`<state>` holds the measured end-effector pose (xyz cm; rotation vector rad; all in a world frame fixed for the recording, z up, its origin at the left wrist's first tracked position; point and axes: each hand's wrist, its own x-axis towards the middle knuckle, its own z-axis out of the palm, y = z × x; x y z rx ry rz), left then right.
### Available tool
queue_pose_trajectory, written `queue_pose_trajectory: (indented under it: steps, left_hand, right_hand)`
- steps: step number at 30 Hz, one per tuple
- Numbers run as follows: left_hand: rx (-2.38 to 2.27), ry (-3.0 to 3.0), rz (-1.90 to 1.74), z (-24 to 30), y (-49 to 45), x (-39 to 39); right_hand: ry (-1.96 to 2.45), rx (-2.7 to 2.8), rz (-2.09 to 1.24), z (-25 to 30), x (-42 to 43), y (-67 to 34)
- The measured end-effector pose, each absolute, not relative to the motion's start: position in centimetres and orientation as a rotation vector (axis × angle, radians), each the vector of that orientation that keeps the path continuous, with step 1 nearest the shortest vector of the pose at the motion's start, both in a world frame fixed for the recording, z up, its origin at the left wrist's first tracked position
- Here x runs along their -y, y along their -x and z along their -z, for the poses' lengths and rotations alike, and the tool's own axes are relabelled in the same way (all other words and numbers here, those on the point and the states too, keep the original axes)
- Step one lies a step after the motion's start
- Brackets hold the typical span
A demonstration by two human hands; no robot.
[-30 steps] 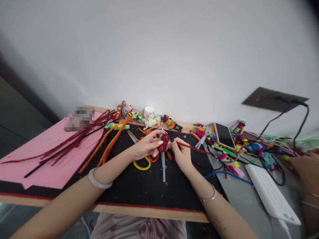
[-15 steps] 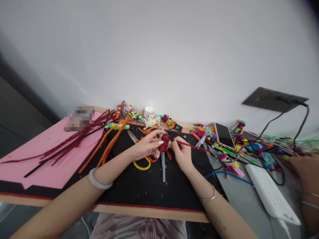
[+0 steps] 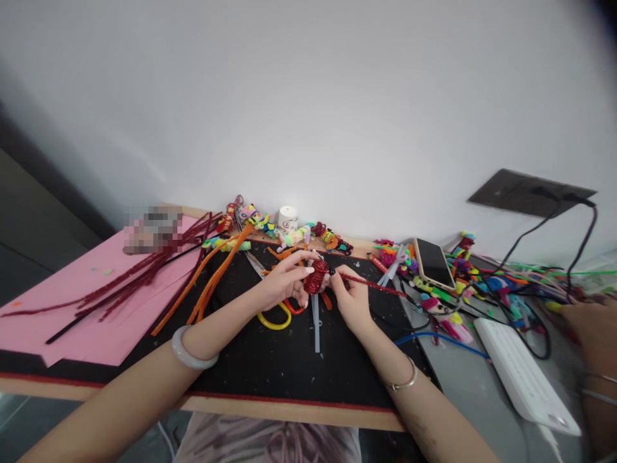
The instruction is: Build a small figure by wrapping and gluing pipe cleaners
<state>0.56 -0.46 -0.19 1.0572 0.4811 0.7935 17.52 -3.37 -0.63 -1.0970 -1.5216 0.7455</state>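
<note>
My left hand [image 3: 282,286] is closed round a small red glittery pipe-cleaner bundle [image 3: 316,276], held above the black mat [image 3: 270,360]. My right hand [image 3: 351,299] pinches the red glittery pipe cleaner [image 3: 373,285] that runs out of the bundle toward the right. Both hands meet at the bundle. Yellow and orange scissor handles [image 3: 277,318] lie on the mat just under my left hand. A clear glue stick [image 3: 316,321] lies below the bundle.
Pink paper [image 3: 81,302] with red pipe cleaners [image 3: 139,273] lies at left, orange pipe cleaners [image 3: 212,280] beside it. Small colourful figures [image 3: 294,235] line the wall. A phone [image 3: 434,262], white power strip [image 3: 525,376] and cables sit right. Another person's hand [image 3: 590,328] is at far right.
My hands have barely shifted. The bundle has turned slightly in my left fingers and the pipe cleaner's free end has moved a little.
</note>
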Motion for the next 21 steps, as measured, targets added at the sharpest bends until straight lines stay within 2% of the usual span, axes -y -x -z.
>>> queue_pose_trajectory:
  steps: [11, 21]
  left_hand:
    - [-0.62, -1.249, -0.929, 0.43, -0.97, 0.45]
    - [-0.728, -1.443, -1.076, 0.84, -1.04, 0.35]
  right_hand:
    - [1.157, 1.609, -0.603, 0.48, 3.45, -17.75]
    - [1.174, 1.847, -0.231, -0.1, 4.15, -17.63]
